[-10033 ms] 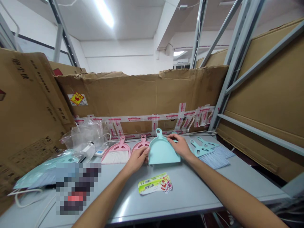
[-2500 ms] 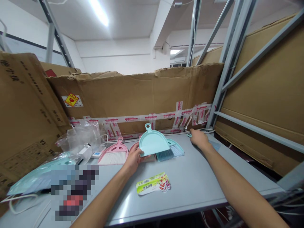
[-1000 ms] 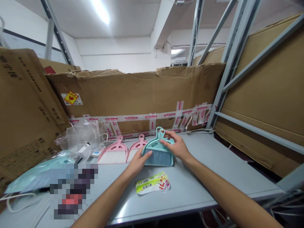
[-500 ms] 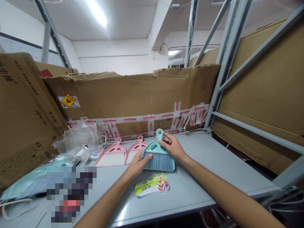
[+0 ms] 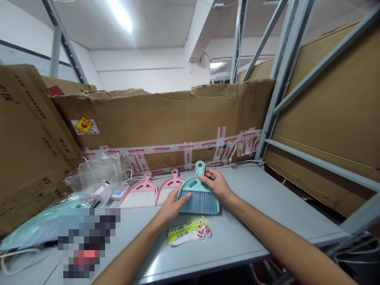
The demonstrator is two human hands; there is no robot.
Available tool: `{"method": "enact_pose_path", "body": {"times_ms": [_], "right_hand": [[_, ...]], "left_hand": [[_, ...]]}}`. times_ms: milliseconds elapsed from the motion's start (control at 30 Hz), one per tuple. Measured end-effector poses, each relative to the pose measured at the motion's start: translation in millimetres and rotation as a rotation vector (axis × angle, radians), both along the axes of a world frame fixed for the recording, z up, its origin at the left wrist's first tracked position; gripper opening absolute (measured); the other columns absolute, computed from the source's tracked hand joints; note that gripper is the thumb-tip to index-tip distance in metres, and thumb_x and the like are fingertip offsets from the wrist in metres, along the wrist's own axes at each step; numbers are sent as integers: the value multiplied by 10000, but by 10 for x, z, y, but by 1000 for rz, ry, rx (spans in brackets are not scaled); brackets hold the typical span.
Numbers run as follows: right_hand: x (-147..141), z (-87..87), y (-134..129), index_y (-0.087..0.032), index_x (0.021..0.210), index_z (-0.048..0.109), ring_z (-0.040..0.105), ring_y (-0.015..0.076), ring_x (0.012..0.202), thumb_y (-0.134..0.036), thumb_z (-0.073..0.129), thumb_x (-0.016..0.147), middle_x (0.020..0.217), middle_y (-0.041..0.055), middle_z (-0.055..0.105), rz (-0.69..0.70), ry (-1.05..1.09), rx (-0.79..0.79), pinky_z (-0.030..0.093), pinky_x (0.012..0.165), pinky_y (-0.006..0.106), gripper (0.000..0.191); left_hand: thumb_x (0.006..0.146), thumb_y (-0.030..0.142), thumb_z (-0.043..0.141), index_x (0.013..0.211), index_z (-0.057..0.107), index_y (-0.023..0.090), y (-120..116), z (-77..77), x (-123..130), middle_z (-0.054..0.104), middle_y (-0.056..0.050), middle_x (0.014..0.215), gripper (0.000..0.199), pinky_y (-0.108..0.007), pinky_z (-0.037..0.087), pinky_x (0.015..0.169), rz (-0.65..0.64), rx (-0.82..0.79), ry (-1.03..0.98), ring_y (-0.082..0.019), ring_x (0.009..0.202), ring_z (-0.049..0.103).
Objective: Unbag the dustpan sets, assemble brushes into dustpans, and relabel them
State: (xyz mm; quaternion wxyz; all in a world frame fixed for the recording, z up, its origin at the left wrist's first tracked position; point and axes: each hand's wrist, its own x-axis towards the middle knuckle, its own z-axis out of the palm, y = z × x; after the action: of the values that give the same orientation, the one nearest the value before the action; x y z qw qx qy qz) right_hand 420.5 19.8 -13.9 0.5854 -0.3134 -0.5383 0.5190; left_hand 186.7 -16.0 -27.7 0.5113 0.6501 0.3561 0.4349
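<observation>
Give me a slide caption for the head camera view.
Left hand and right hand hold a mint dustpan-and-brush set beside two pink sets on a grey table.

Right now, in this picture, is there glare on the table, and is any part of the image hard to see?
In the head view, the ceiling light is blown out, a pale glare streak lies on the grey table, and a pixelated patch hides the lower left.

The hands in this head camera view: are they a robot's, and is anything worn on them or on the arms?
They belong to a person. The left hand and right hand are bare, with no gloves, cables or markings. The left forearm and right forearm have no sleeves, and no watch or bracelet shows at either wrist.
</observation>
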Motion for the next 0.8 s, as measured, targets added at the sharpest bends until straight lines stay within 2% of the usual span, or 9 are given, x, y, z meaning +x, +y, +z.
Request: {"method": "enact_pose_path", "body": {"times_ms": [367,500,600,667,733,800], "right_hand": [[-6,-62,20,-242,1114,794,778,242,886,-617,979,782,1008,57,864,-23,-20,21,608,830,364,534],[57,-24,93,-235,1104,798,755,237,854,-630,980,765,947,44,841,-21,-41,-4,600,789,348,551],[322,67,252,-231,1106,810,737,241,888,-667,957,760,984,40,832,-89,-118,1,583,795,336,575],[627,118,384,-229,1093,821,723,251,928,-730,874,817,1033,46,831,-207,-230,29,568,826,344,575],[998,130,515,-208,1034,829,712,267,952,-785,795,852,1032,59,827,-305,-417,48,555,865,360,606],[1380,94,634,-181,985,835,713,288,957,-829,758,840,1012,88,833,-330,-601,18,548,882,373,668]], "left_hand": [[947,637,816,1395,753,212,1,9,3,780,-113,1421,621,-478,507,1182,-6,17,13,-357,1328,690],[931,659,824,1365,762,205,2,15,5,799,-114,1347,631,-445,554,1106,-18,-22,-8,-337,1259,719],[945,702,783,1385,729,205,-3,42,3,799,-128,1269,666,-396,619,890,-64,-100,-38,-302,1072,785],[942,719,777,1380,708,201,-3,57,0,789,-137,1235,682,-369,616,777,-78,-129,-55,-276,943,806],[932,718,792,1341,710,191,5,63,-5,782,-143,1216,672,-349,605,739,-77,-114,-62,-251,883,806],[928,720,799,1280,724,178,23,56,-10,787,-143,1168,651,-331,590,716,-72,-88,-54,-236,856,799]]}}
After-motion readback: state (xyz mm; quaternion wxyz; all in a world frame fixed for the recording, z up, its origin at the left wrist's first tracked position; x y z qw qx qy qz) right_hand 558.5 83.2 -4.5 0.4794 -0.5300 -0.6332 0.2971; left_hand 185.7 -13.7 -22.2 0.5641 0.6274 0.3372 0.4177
